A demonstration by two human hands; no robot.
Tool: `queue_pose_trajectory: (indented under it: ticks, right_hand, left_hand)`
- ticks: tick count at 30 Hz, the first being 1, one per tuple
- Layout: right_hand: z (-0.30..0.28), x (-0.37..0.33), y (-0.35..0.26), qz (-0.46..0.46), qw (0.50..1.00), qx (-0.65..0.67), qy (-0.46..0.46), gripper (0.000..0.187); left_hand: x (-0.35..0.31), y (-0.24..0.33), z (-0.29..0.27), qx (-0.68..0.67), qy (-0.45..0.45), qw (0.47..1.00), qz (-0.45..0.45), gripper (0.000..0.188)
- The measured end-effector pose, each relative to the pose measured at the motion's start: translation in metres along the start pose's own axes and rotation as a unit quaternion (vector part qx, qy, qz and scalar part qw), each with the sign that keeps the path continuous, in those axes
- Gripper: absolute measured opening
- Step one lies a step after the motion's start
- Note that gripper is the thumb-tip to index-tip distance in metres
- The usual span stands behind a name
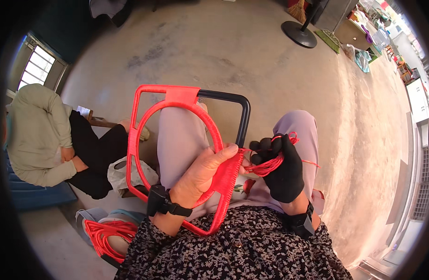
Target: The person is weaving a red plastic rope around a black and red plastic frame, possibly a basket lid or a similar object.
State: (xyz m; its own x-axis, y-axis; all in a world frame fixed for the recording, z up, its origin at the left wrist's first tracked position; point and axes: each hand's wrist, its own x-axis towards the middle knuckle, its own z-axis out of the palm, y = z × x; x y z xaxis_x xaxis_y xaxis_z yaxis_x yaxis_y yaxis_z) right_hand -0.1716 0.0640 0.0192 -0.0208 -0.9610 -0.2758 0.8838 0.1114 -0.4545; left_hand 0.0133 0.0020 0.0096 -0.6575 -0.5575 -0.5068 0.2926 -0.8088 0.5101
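My bare left hand (202, 172) grips a frame (164, 88) at its right side, thumb on top. The frame is squarish with rounded corners, and a ring (139, 135) sits inside it. Most of it is wrapped in red cord; a bare black tube (244, 112) shows at the upper right corner. In a black glove, my right hand (284, 172) is closed around a looped bundle of red cord (268, 167), close to where the wrapping ends on the tube. A loose cord end sticks out to the right. The frame rests over my lap.
At left a person (39, 135) sits on a blue seat (30, 184), hands together. A white bag (123, 175) and a bundle of red-wrapped pieces (107, 235) lie by my left side. Farther off stand a black round base (299, 35), a green broom (327, 41) and a cluttered table (354, 35).
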Motion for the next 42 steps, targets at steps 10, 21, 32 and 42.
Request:
queue_pose_trajectory:
  ticks: [10,21,32,42]
  right_hand:
    - [-0.009,0.001,-0.004,-0.013,0.994,-0.11,-0.014,0.03]
    - [0.005,0.01,-0.001,0.041,0.925,-0.359,0.119,0.027]
    - [-0.006,0.006,-0.009,0.03,0.957,-0.239,0.159,0.033]
    - [-0.008,0.01,-0.022,-0.06,0.859,-0.486,0.149,0.021]
  left_hand:
    - [-0.001,-0.007,0.001,0.077,-0.011,0.995,0.065,0.029]
    - [0.008,-0.005,0.001,0.02,0.034,0.999,0.027,0.02]
    - [0.004,0.001,0.001,0.025,0.044,0.998,0.031,0.017]
    - [0.0,0.001,-0.001,-0.064,-0.022,0.998,0.013,0.021]
